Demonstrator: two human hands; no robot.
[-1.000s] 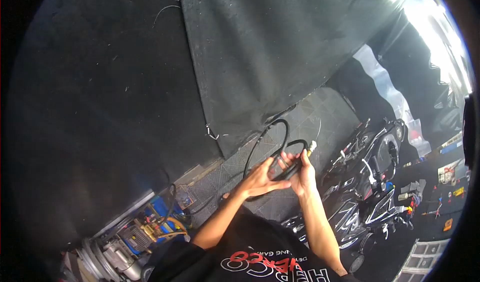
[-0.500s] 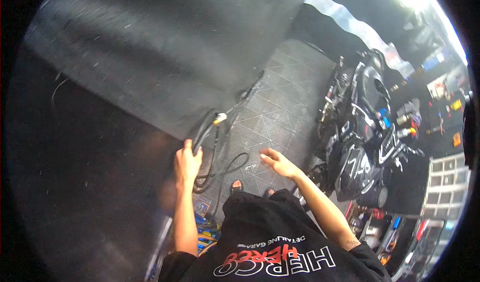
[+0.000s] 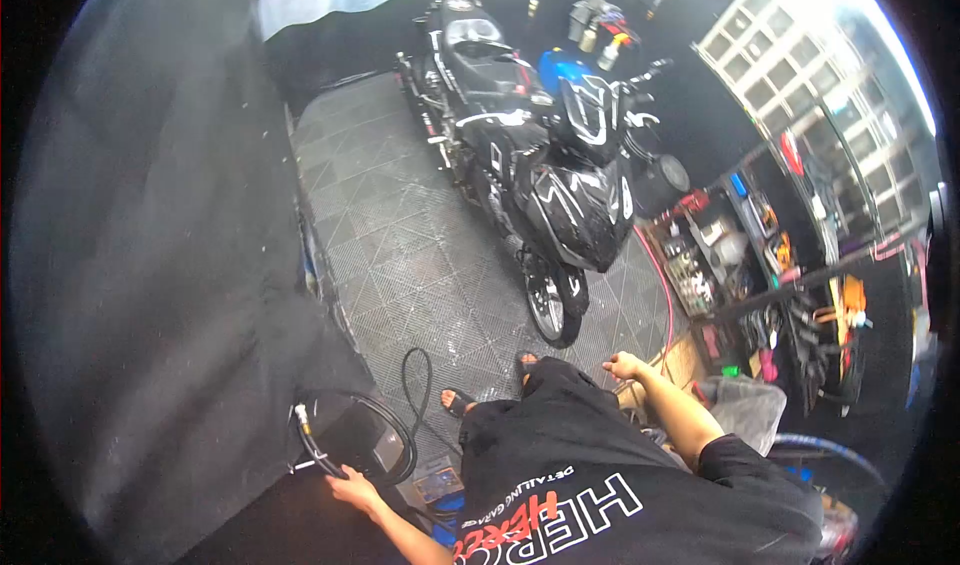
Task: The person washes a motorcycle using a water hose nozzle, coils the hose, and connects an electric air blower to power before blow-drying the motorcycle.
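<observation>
A black hose is gathered in loops beside the dark curtain at lower left, with a metal fitting near its upper left end. My left hand is closed on the lower left of these loops; part of its fingers is hard to make out. From the coil a thin loop of hose rises over the floor. Off to the right, in front of my body, my right hand hangs with its fingers curled in and nothing visible in them.
A black motorcycle stands ahead on grey floor tiles. Dark curtain runs along the left. Shelves with bottles and tools line the right, with a red hose nearby. A grey cloth-like item lies beside me.
My view has swung right, bringing the motorcycle to the middle. My left hand stays at the hose coil, now lower left. My right hand has dropped to my side and its fingers have curled.
</observation>
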